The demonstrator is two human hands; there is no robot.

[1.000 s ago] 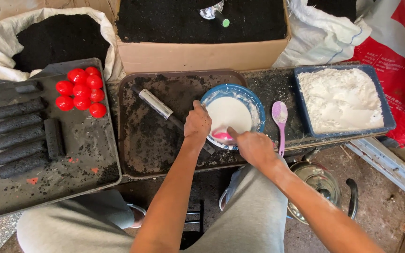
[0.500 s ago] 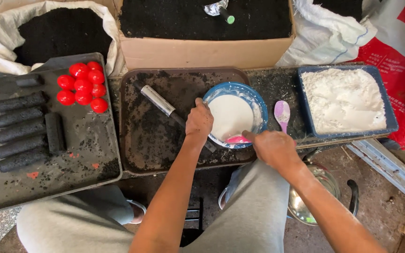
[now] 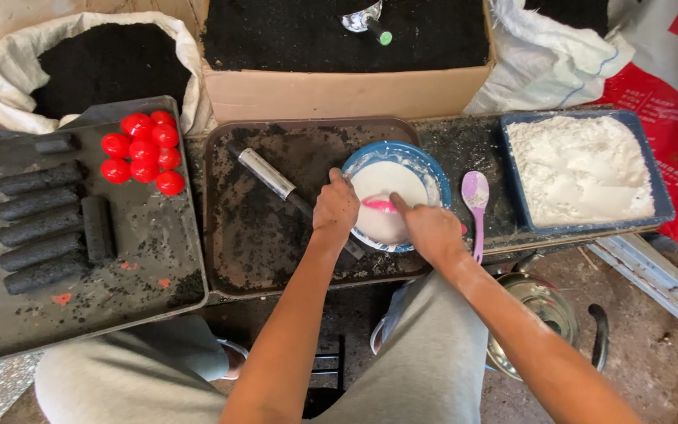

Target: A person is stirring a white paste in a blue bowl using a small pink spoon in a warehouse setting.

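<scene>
A blue bowl (image 3: 431,163) of white paste sits on the dark brown tray (image 3: 253,235) in front of me. My left hand (image 3: 336,209) grips the bowl's near left rim. My right hand (image 3: 430,230) holds a pink spoon (image 3: 380,206) whose tip lies in the white paste. A lilac spoon (image 3: 476,196) rests just right of the bowl. A metal tube with a dark handle (image 3: 276,182) lies on the tray to the left of the bowl.
A blue tray of white powder (image 3: 582,169) stands at the right. On the dark board (image 3: 119,290) at the left lie several black rolls (image 3: 41,212) and several red balls (image 3: 144,152). A cardboard box (image 3: 339,94) and a sack (image 3: 9,71) of black powder stand behind. A metal pot (image 3: 547,314) sits below right.
My right hand has drawn back toward the bowl's near edge and then moved in over the paste again with the pink spoon. My left hand stays on the rim.
</scene>
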